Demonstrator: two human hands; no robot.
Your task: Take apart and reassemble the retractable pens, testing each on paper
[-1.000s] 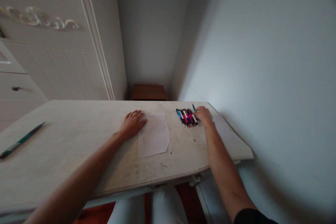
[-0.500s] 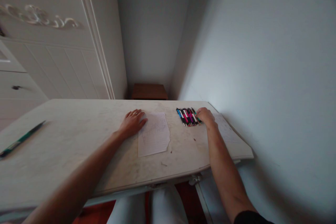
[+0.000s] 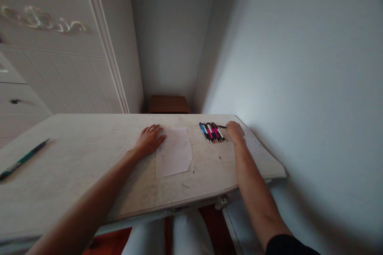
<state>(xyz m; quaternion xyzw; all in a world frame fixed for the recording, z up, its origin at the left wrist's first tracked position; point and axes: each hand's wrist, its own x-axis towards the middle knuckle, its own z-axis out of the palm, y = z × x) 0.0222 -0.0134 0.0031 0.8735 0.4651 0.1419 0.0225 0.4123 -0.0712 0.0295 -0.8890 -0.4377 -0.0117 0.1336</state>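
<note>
My left hand (image 3: 150, 140) lies flat, fingers out, on the table beside a sheet of paper (image 3: 174, 155) with handwriting; its thumb reaches the sheet's left edge. My right hand (image 3: 235, 130) is closed around a pen (image 3: 222, 126), whose dark end sticks out to the left while the rest is hidden by the fingers. Just left of this hand, a row of several pens (image 3: 212, 132) in blue, white, black, pink and purple lies side by side. Under and right of my right wrist, another written sheet (image 3: 257, 145) rests near the table's right edge.
A green pen (image 3: 24, 160) lies alone at the far left of the white table (image 3: 89, 139). Close along the right side runs a wall (image 3: 314, 87). White furniture (image 3: 66, 75) stands behind on the left, and a brown wooden piece (image 3: 169, 104) is beyond the far edge.
My right hand has taken the rightmost pen from the row and turned it, so its end points left. My left hand stays on the table by the paper.
</note>
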